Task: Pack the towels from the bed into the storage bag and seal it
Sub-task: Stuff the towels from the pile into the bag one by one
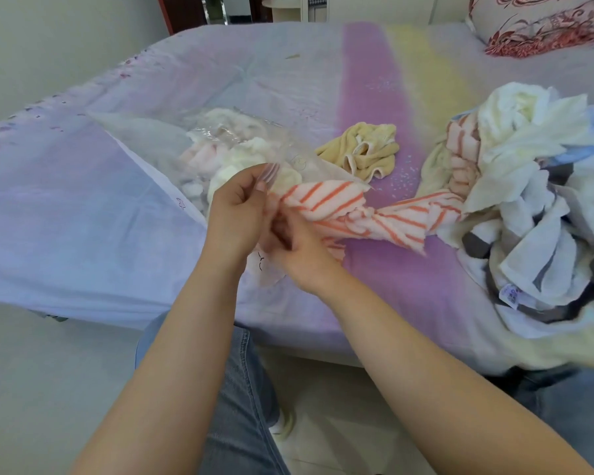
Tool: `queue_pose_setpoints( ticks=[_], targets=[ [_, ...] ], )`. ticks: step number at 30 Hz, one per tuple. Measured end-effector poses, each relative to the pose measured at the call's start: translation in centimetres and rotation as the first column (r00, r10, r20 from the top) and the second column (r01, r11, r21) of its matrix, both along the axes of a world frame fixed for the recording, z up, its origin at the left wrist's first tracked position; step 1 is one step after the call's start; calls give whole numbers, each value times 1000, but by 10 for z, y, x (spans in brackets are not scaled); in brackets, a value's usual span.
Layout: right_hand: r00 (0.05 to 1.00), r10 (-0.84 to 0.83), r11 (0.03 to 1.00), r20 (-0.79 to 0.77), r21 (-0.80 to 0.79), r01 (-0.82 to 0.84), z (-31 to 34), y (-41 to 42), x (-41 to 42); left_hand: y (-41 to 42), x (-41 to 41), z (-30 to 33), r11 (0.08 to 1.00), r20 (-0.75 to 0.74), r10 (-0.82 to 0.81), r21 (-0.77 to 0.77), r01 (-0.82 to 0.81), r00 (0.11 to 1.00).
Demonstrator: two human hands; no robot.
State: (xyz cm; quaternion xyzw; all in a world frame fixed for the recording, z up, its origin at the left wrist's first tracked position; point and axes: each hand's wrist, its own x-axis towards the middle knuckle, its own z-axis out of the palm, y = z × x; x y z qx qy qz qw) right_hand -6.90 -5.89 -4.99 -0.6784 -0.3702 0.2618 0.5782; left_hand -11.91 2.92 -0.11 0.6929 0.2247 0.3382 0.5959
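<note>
One storage bag [144,138], one yellow towel [360,149], one pillow [542,22]

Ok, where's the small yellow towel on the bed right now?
In the head view, the yellow towel lies crumpled on the bed's purple stripe, just right of the storage bag and left of the towel pile.

Soft even daylight, faint shadows, blurred fingers, wide-angle edge distortion

Bed [83,214]: storage bag [144,138] at left with towels inside; small towel [360,149] just right of it; towel pile [528,200] far right.
</note>
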Motion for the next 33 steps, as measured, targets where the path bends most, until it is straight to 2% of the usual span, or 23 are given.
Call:
queue_pose_setpoints(
  ticks=[1,2,3,4,6,7,8,9,10,11,12,15,16,17,19,20,21,23,24,25,28,31,33],
  targets=[
    [975,80,986,207,-160,-46,0,-3,1,1,-2,0,1000,7,3,14,-3,1000],
    [910,109,969,399,-246,-8,2,-11,2,3,-3,1,999,4,2,33,-3,1000],
    [851,32,968,525,-228,104,2,-20,6,4,-4,0,999,0,2,46,-2,1000],
    [804,-147,954,576,-133,270,2,-31,12,5,-6,-2,999,2,2,45,-2,1000],
    [658,-527,816,538,105,568,5,-61,34,5,-6,-4,1000,20,-1,26,1,1000],
    [589,-553,748,590,41,662,4,-77,53,5,-5,-5,1000,28,-7,13,6,1000],
    [596,-479,684,644,-152,714,-1,-90,74,5,-4,-6,1000,33,-11,-1,11,999],
    [651,-354,585,672,-384,714,-6,-103,93,5,-1,-7,1000,39,-12,-9,13,999],
    [701,-242,485,671,-542,687,-9,-112,107,5,1,-7,1000,48,-14,-13,15,999],
    [710,-167,422,684,-602,678,-15,-119,116,4,4,-8,1000,60,-15,-15,16,998],
    [688,-144,405,711,-592,697,-17,-121,119,3,6,-8,1000,67,-13,-14,14,998],
    [525,-317,600,790,-261,756,-8,-111,89,3,9,-11,1000,64,-7,0,7,998],
    [523,-385,668,760,-162,726,-2,-103,70,2,8,-11,1000,60,-9,6,9,998],
    [583,-431,734,689,-108,670,5,-94,49,1,8,-11,1000,56,-9,12,9,998],
    [809,-389,888,441,-55,457,15,-72,13,-2,8,-9,1000,47,-10,6,10,999],
    [876,-289,943,386,-43,330,13,-61,2,-2,7,-7,1000,40,-2,-5,3,999],
    [877,-152,973,457,-86,213,6,-52,-2,-2,6,-5,1000,33,6,-18,-5,999],
    [725,44,962,687,-226,155,-16,-39,0,-1,0,-1,1000,20,20,-21,-19,1000],
    [664,97,959,742,-247,135,-29,-36,5,1,-5,0,1000,0,26,17,-26,1000],
    [648,144,962,748,-259,85,-37,-35,9,2,-10,-1,995,-40,33,99,-29,999],
    [709,218,965,671,-257,-53,-42,-28,18,7,-23,-4,918,-177,106,395,-28,979],
    [710,267,950,652,-302,-80,-32,6,28,14,-34,-3,959,-120,32,284,4,992],
    [683,353,904,640,-422,-71,-30,50,43,13,-38,0,969,-71,10,247,8,997]
  ],
)
